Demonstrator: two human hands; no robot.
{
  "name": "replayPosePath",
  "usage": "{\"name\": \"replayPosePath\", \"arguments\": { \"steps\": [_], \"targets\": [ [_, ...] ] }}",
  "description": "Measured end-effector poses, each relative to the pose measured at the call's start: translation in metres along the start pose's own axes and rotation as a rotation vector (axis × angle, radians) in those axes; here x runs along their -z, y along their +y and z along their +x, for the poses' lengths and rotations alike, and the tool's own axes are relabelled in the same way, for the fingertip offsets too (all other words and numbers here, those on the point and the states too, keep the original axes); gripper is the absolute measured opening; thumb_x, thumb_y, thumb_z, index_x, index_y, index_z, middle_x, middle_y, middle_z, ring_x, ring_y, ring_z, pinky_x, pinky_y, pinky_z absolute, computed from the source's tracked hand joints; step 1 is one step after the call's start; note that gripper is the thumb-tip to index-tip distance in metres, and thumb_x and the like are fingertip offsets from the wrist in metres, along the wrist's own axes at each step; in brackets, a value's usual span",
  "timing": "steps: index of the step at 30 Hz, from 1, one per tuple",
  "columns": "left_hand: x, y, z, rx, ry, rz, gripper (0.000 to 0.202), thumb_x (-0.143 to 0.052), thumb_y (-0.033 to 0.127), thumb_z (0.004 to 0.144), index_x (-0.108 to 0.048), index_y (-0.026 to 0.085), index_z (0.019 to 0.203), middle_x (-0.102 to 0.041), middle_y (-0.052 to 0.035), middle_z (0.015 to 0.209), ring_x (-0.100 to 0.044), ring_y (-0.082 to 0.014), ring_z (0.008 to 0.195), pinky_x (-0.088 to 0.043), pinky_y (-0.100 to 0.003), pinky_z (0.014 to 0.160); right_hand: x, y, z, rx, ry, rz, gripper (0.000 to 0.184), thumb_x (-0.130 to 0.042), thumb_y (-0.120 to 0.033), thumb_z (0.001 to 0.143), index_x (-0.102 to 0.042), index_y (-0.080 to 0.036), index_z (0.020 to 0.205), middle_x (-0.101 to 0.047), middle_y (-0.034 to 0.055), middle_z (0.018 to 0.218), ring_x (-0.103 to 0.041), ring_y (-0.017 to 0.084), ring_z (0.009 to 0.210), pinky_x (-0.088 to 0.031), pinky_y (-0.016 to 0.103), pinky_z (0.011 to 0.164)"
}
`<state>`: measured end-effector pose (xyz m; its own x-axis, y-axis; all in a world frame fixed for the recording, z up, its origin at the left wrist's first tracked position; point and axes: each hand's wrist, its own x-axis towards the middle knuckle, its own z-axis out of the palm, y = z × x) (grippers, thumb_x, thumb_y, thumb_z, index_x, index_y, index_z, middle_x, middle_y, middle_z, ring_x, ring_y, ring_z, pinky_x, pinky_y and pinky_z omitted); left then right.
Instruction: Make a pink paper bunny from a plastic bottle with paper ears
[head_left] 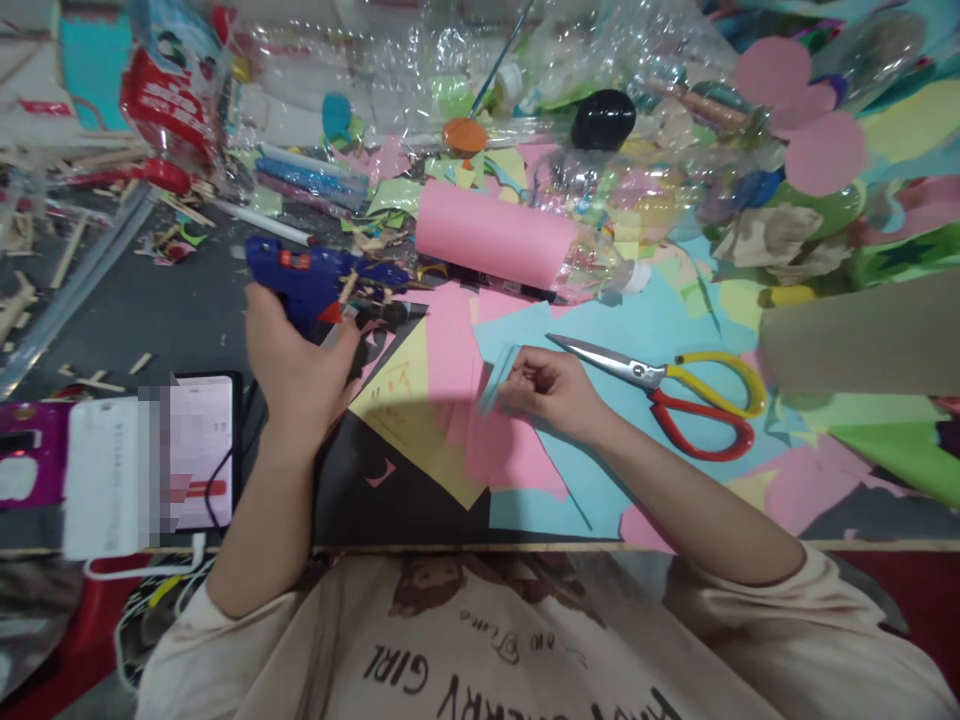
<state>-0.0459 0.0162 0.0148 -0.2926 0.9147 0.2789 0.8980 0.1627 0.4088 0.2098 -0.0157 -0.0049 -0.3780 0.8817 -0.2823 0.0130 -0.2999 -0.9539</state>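
- L hand point(300, 370) curls round blue glue gun point(296, 285)
- R hand point(551, 392) pinches lt-blue paper strip point(496, 380) — over pink paper point(517, 455)
- scissors point(651, 377) just right of R hand
- pink-wrapped bottle point(495, 235) beyond R hand

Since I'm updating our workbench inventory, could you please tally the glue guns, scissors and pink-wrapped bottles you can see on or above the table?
Glue gun, in the left hand: 1
Scissors, one pair: 1
Pink-wrapped bottle: 1
Total: 3
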Motion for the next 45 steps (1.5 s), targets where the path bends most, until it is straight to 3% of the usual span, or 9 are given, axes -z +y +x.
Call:
{"name": "replayPosePath", "arguments": {
  "steps": [3, 9, 13, 19, 21, 23, 26, 35, 45],
  "targets": [
    [0.008, -0.008, 0.014, 0.022, -0.008, 0.081, 0.032, -0.065, 0.03, 0.074, -0.044, 0.022, 0.096, -0.057, -0.0135, 0.116, -0.053, -0.0381, 0.122, -0.043, -0.059, 0.102, 0.0, 0.001, 0.0, 0.002, 0.003, 0.009, 0.038, -0.077, -0.049, 0.069, -0.052, -0.021, 0.064, -0.054, -0.0053, 0.052, -0.048, 0.009, 0.047, -0.037, 0.023, 0.045],
    [0.019, -0.019, 0.028, 0.202, -0.087, 0.091, 0.033, -0.066, 0.031, 0.074, -0.048, 0.023, 0.101, -0.052, -0.0153, 0.132, -0.04, -0.0471, 0.135, -0.034, -0.069, 0.105, 0.0, 0.0, 0.001, 0.024, 0.001, 0.016, 0.04, -0.078, -0.051, 0.069, -0.051, -0.021, 0.062, -0.054, -0.0057, 0.051, -0.046, 0.008, 0.044, -0.036, 0.023, 0.044],
    [0.021, -0.026, 0.03, 0.232, -0.179, 0.13, 0.04, -0.06, 0.047, 0.081, -0.052, 0.02, 0.11, -0.049, -0.016, 0.137, -0.037, -0.0482, 0.138, -0.029, -0.067, 0.109, -0.001, -0.001, 0.002, 0.025, 0.026, 0.045, 0.041, -0.081, -0.049, 0.066, -0.051, -0.021, 0.06, -0.053, -0.0056, 0.049, -0.046, 0.008, 0.044, -0.036, 0.022, 0.043],
    [0.012, -0.016, 0.021, 0.037, -0.03, -0.198, 0.032, -0.06, 0.041, 0.087, -0.057, 0.019, 0.111, -0.053, -0.0098, 0.125, -0.045, -0.0334, 0.129, -0.03, -0.055, 0.113, 0.001, -0.003, 0.005, 0.045, 0.069, 0.155, 0.046, -0.082, -0.053, 0.063, -0.049, -0.022, 0.059, -0.052, -0.0071, 0.049, -0.043, 0.006, 0.04, -0.038, 0.022, 0.041],
    [0.004, 0.0, 0.008, 0.01, -0.176, -0.636, 0.034, -0.054, 0.05, 0.091, -0.06, 0.022, 0.108, -0.059, -0.0064, 0.112, -0.054, -0.0253, 0.112, -0.038, -0.047, 0.106, 0.003, -0.003, 0.006, 0.041, 0.074, 0.188, 0.048, -0.082, -0.055, 0.063, -0.048, -0.022, 0.061, -0.052, -0.0077, 0.048, -0.043, 0.005, 0.038, -0.038, 0.021, 0.039],
    [-0.004, 0.021, -0.01, 0.131, -0.586, -1.034, 0.047, -0.055, 0.062, 0.086, -0.06, 0.021, 0.109, -0.064, -0.0065, 0.103, -0.06, -0.0218, 0.094, -0.047, -0.042, 0.092, 0.004, -0.003, 0.007, 0.026, 0.086, 0.212, 0.049, -0.083, -0.057, 0.061, -0.049, -0.022, 0.063, -0.053, -0.008, 0.047, -0.043, 0.005, 0.037, -0.037, 0.02, 0.038],
    [-0.015, 0.049, -0.036, 0.262, -0.908, -1.283, 0.046, -0.059, 0.055, 0.087, -0.056, 0.02, 0.116, -0.066, -0.0088, 0.114, -0.062, -0.0215, 0.103, -0.048, -0.038, 0.093, 0.004, -0.003, 0.007, 0.012, 0.1, 0.225, 0.05, -0.083, -0.058, 0.06, -0.05, -0.021, 0.064, -0.054, -0.0081, 0.047, -0.044, 0.005, 0.037, -0.037, 0.019, 0.037],
    [-0.039, 0.056, -0.055, 0.261, -0.945, -1.522, 0.051, -0.064, 0.056, 0.083, -0.054, 0.024, 0.121, -0.07, -0.0059, 0.113, -0.064, -0.0173, 0.089, -0.051, -0.032, 0.079, 0.001, -0.004, 0.006, 0.051, 0.104, 0.201, 0.047, -0.082, -0.057, 0.064, -0.052, -0.02, 0.064, -0.052, -0.0082, 0.048, -0.045, 0.005, 0.038, -0.038, 0.02, 0.038],
    [-0.041, 0.051, -0.06, 0.185, -0.978, -1.597, 0.051, -0.066, 0.056, 0.083, -0.053, 0.027, 0.124, -0.069, -0.0053, 0.114, -0.066, -0.0178, 0.09, -0.052, -0.032, 0.078, 0.001, -0.003, 0.004, 0.058, 0.12, 0.183, 0.046, -0.08, -0.058, 0.067, -0.053, -0.021, 0.069, -0.054, -0.0068, 0.052, -0.046, 0.006, 0.041, -0.039, 0.022, 0.041]
  ]
}}
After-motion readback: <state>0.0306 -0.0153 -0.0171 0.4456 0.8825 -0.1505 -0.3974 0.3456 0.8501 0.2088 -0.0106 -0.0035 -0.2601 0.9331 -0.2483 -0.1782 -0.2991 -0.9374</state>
